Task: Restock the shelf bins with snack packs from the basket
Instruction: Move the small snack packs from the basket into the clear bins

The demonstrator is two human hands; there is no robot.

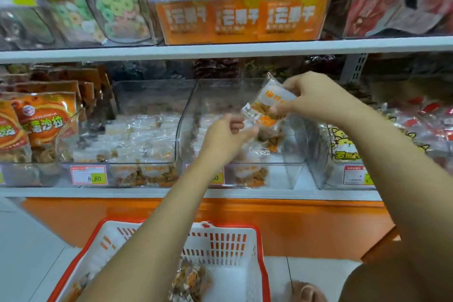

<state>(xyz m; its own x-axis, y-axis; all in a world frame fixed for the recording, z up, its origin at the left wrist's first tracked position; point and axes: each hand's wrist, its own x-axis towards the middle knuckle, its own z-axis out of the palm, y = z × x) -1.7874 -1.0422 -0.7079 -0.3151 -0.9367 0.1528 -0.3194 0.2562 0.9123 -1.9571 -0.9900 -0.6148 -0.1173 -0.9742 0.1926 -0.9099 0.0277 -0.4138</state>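
Both hands are raised over a clear shelf bin in the middle shelf row. My right hand pinches a small white-and-orange snack pack by its upper edge. My left hand pinches the lower left corner of a pack, either the same one or another lying against it. The bin below holds a few similar packs. A second clear bin to its left is fuller with such packs. The red-and-white basket stands on the floor below, with several snack packs left in it.
Orange bags fill the far-left bin, and cartoon-printed packs sit in the bin at the right. The upper shelf carries orange mango bags and ring sweets. Price tags line the shelf front. My foot is beside the basket.
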